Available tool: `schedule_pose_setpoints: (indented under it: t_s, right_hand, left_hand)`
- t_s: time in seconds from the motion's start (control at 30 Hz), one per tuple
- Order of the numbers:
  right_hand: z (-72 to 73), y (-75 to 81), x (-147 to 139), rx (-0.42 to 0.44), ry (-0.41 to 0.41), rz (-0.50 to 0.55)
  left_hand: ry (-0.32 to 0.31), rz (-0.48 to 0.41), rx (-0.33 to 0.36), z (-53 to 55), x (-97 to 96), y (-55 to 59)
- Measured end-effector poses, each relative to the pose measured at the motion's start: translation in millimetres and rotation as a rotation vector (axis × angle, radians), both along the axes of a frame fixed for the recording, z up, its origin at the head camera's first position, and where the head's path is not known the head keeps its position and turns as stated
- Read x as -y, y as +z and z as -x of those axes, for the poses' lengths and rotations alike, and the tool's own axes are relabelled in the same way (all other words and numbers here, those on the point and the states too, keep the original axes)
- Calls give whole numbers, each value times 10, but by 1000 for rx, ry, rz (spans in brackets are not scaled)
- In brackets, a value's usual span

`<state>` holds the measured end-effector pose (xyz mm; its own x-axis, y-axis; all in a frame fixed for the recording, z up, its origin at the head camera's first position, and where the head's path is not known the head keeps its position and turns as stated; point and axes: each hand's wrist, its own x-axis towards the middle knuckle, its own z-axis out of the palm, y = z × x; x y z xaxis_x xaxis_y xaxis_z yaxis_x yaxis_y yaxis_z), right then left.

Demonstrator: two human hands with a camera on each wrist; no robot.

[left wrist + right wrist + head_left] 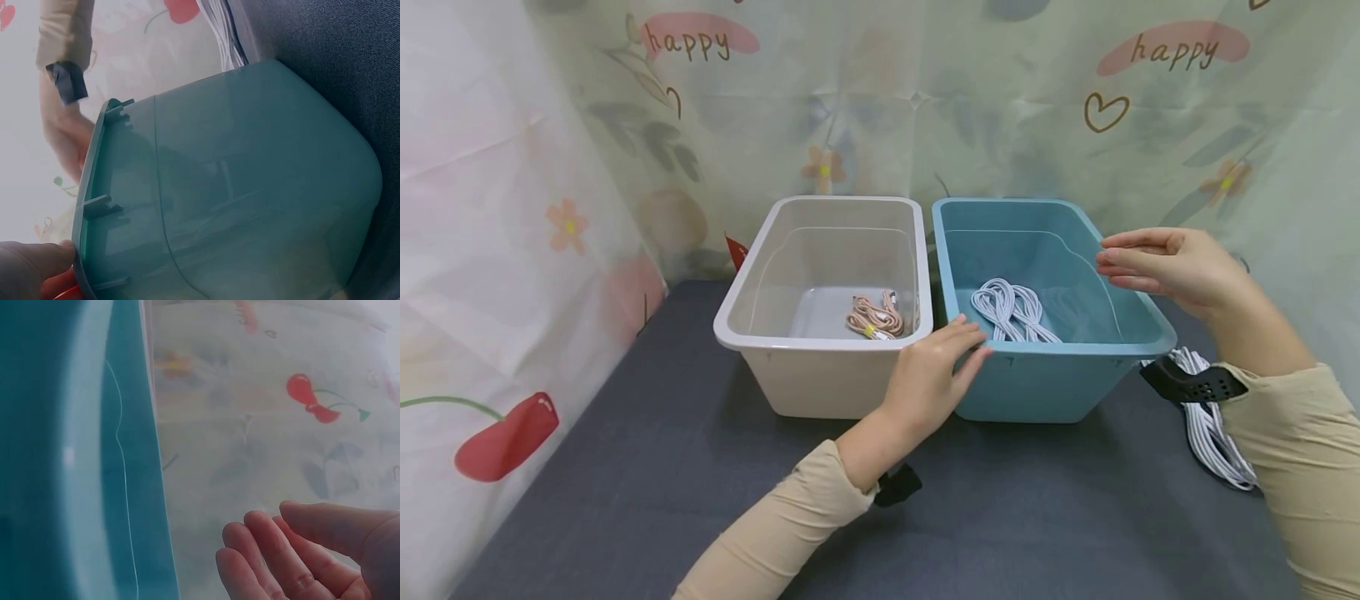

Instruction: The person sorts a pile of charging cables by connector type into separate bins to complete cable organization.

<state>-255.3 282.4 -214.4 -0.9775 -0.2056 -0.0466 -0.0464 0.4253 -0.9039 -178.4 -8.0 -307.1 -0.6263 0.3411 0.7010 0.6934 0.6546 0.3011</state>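
My left hand (932,375) reaches to the near left corner of a blue plastic bin (1030,383), its fingers loosely extended at the rim. In the left wrist view the thumb (56,253) touches that rim, while the other fingers are mostly hidden. Over the bin's right rim hovers my right hand (1180,267), fingers straight and loosely together, holding nothing. Its relaxed fingers (262,550) appear beside the bin wall in the right wrist view. Inside the blue bin lies a looped bundle of white cable (1011,308).
A beige bin (820,379) stands directly left of the blue one, with a bundled pinkish-tan cable (877,317) inside. Another white cable coil (1213,442) lies on the dark cloth (1000,517) by my right forearm. A printed curtain (880,100) hangs close behind the bins.
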Motion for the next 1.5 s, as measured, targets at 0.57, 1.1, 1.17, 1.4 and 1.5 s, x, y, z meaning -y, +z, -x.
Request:
schedule_pose_setpoints:
  t_s: [0.57,1.1,1.17,1.4,1.5]
  right_hand:
    - [-445,-368,-519,-157,-157,112]
    - [-669,-1067,-996,-76,-304,10]
    - [-685,-1135,-1038,-66,-325,-31]
    - [-625,-1490,-1418,-50,-374,-50]
    - [-497,-1799,-1778,-21,-421,-72]
  left_hand:
    - [-4,-3,-10,6,-2,-8]
    - [1,-7,-16,14,-1,-19]
    - [2,-5,-18,11,2,-13]
    - [3,-5,-14,10,3,-12]
    - [1,-3,-13,9,3,-13]
